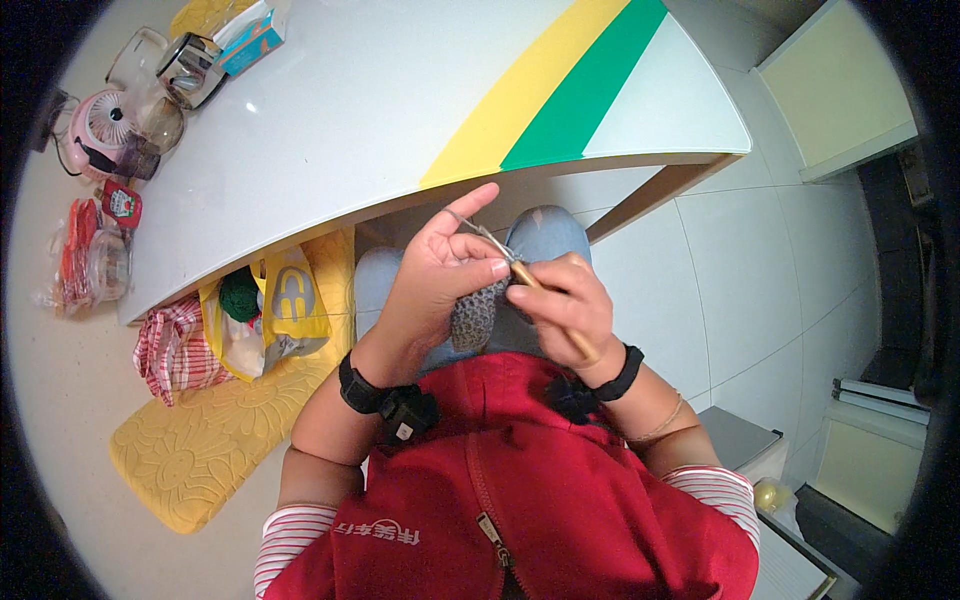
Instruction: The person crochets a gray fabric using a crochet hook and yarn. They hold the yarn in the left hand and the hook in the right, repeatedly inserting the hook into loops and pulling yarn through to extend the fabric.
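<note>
Over my lap, my left hand [442,277] pinches the top edge of a small piece of grey crochet work [474,319] between thumb and fingers. Its index finger is stretched out with grey yarn looped round it. My right hand [566,304] grips the gold-coloured handle of a crochet hook [527,274]. The hook's thin metal shaft points up and left, meeting the yarn at the work's upper edge, close to my left thumb. Part of the work is hidden behind my fingers.
A white table [337,112] with yellow and green stripes lies just beyond my hands. At left, a yellow bag [306,300] holding a dark green yarn ball [240,294] rests on a yellow cushion [202,442], beside a red checked cloth [176,345]. A pink fan [101,139] stands farther left.
</note>
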`<state>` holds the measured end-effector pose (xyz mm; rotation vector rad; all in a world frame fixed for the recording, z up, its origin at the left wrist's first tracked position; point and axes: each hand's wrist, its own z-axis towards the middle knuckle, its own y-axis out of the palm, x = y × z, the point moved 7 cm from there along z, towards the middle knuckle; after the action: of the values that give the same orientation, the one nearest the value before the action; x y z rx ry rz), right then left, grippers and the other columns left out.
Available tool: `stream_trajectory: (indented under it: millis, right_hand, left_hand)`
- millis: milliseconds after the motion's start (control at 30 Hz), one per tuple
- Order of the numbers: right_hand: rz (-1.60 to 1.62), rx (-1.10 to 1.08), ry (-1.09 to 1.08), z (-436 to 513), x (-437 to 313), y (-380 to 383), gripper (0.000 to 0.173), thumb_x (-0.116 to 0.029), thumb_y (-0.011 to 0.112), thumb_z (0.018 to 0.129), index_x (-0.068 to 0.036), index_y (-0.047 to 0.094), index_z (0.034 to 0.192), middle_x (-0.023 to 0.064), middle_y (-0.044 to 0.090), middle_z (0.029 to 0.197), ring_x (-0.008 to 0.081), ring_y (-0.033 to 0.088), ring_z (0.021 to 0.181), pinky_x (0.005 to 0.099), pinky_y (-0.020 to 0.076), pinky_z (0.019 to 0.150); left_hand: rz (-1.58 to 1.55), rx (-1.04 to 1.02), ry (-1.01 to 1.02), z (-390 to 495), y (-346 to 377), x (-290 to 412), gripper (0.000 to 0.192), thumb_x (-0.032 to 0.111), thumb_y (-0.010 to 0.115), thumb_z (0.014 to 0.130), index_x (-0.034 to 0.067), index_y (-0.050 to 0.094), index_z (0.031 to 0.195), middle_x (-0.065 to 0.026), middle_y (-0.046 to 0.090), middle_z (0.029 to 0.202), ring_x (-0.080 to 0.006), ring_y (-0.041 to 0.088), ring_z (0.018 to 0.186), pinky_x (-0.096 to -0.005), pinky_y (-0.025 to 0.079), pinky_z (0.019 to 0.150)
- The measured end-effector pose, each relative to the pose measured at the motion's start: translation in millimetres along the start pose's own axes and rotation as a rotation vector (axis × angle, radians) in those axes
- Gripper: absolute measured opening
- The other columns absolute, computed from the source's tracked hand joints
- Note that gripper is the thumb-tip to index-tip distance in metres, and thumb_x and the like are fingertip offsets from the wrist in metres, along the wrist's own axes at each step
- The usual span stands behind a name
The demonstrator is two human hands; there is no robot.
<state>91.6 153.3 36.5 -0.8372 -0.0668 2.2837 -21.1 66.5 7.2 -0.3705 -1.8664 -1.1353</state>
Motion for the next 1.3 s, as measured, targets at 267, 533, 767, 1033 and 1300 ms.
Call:
stream_trajectory:
  millis: [267, 533, 767, 1033, 1300]
  right_hand:
    - [0.050, 0.054, 0.117, 0.5, -7.0, -13.9, 0.014, -0.007, 0.062, 0.079, -0.002, 0.065, 0.091, 0.0122, 0.062, 0.083, 0.0251, 0.055, 0.063, 0.0325, 0.0450, 0.059]
    - [0.784, 0.374, 0.652, -31.9, 34.9, -9.6, 0.022, -0.020, 0.050, 0.093, -0.001, 0.059, 0.092, 0.0138, 0.062, 0.087, 0.0204, 0.061, 0.075, 0.0301, 0.0446, 0.070]
    - [1.261, 0.365, 0.856, -35.4, 50.1, 37.6, 0.022, -0.020, 0.050, 0.094, -0.003, 0.056, 0.108, 0.0138, 0.064, 0.092, 0.0119, 0.052, 0.072, 0.0230, 0.0438, 0.068]
    - [1.420, 0.470, 0.951, -46.6, 55.0, 42.9, 0.024, -0.017, 0.053, 0.093, -0.006, 0.055, 0.113, 0.0134, 0.064, 0.096, 0.0206, 0.059, 0.094, 0.0297, 0.0465, 0.081]
    - [0.098, -0.092, 0.060, -5.1, 11.7, -21.0, 0.015, -0.007, 0.066, 0.076, -0.009, 0.069, 0.090, 0.0067, 0.066, 0.092, 0.0266, 0.057, 0.091, 0.0409, 0.0408, 0.086]
  left_hand:
    - [0.348, 0.106, 0.234, -3.4, -5.6, 24.2, 0.067, -0.007, 0.066, 0.071, -0.005, 0.039, 0.132, -0.0050, 0.062, 0.081, -0.0086, 0.059, 0.077, -0.0207, 0.047, 0.074]
    - [0.270, 0.047, 0.174, -2.1, -6.4, 17.8, 0.064, -0.007, 0.063, 0.071, -0.004, 0.041, 0.131, -0.0039, 0.059, 0.082, -0.0072, 0.054, 0.076, -0.0209, 0.044, 0.075]
    - [0.899, 0.155, 0.523, -9.6, 2.6, 20.3, 0.063, -0.006, 0.062, 0.074, -0.001, 0.040, 0.133, -0.0071, 0.063, 0.091, -0.0099, 0.059, 0.080, -0.0219, 0.046, 0.075]
    - [0.279, 0.133, 0.296, -1.5, -13.5, 11.4, 0.064, -0.006, 0.065, 0.076, -0.003, 0.039, 0.134, -0.0065, 0.065, 0.088, -0.0097, 0.062, 0.079, -0.0210, 0.049, 0.074]
    - [0.153, 0.003, 0.052, -1.3, -11.4, 11.3, 0.064, -0.008, 0.065, 0.074, -0.003, 0.040, 0.132, -0.0041, 0.063, 0.082, -0.0071, 0.059, 0.075, -0.0194, 0.048, 0.072]
